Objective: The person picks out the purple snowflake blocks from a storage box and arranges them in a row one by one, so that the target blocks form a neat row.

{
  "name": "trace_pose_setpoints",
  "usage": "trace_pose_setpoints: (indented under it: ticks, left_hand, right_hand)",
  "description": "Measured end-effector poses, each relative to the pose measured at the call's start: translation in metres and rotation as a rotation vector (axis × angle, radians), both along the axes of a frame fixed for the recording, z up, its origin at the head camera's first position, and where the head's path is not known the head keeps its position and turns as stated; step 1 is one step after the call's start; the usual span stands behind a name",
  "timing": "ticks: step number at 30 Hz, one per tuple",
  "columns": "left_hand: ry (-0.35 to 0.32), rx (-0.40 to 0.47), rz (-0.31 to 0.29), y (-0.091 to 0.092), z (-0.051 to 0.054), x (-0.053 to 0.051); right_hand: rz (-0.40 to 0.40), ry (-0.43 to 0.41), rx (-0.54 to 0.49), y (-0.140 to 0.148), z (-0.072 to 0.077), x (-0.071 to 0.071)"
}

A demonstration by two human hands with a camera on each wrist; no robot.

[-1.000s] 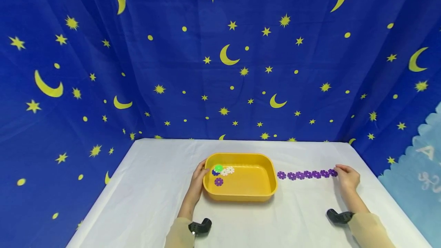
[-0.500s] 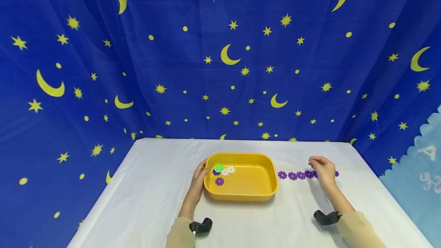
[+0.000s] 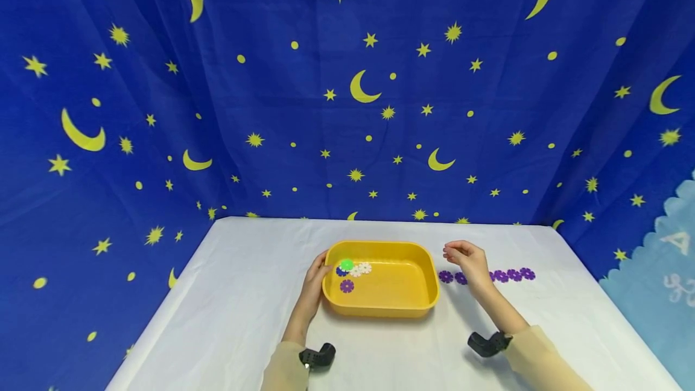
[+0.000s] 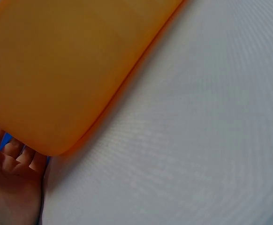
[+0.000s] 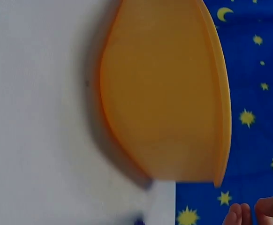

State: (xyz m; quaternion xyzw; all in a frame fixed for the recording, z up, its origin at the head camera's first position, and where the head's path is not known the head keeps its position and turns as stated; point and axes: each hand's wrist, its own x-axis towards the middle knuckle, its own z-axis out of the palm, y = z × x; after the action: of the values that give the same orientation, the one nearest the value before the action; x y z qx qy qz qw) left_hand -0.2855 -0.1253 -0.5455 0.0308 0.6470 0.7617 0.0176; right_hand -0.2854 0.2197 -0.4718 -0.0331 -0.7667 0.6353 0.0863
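Note:
My left hand [image 3: 311, 287] holds the left end of a yellow plastic tray [image 3: 380, 308], thumb over the rim. In the left wrist view its fingers [image 4: 13, 149] lie against the tray's outer wall. Inside are a green flower-shaped disc [image 3: 347, 265], a dark blue one [image 3: 340, 271], several white ones [image 3: 365, 268] and a purple one [image 3: 347, 286]. My right hand [image 3: 470, 264] hovers just right of the tray, fingers loosely bent, nothing visible between thumb and fingertips. Under it runs a row of purple flower-shaped discs [image 3: 513, 275], partly hidden by the hand.
A white cloth [image 3: 217, 318] covers the table. Blue curtains with yellow moons and stars [image 3: 380, 107] close off the back and sides. A light blue scalloped panel [image 3: 662, 264] hangs at the right edge.
My right hand has let go of the purple disc at the row's far right end and moved left above the row toward the tray. The left hand and tray stay put.

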Motion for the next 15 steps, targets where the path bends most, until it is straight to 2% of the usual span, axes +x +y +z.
trace_pose_setpoints:
  ticks: [10,15]
  left_hand:
    - [-0.02,0.004,-0.001,0.0,0.0,-0.001]
    - [-0.024,0.01,0.002,-0.001,0.0,0.0]
  right_hand:
    - [0.032,-0.039,-0.005,-0.036,0.003,0.0]
    - [0.078,-0.032,-0.023,-0.06,0.006,0.0]
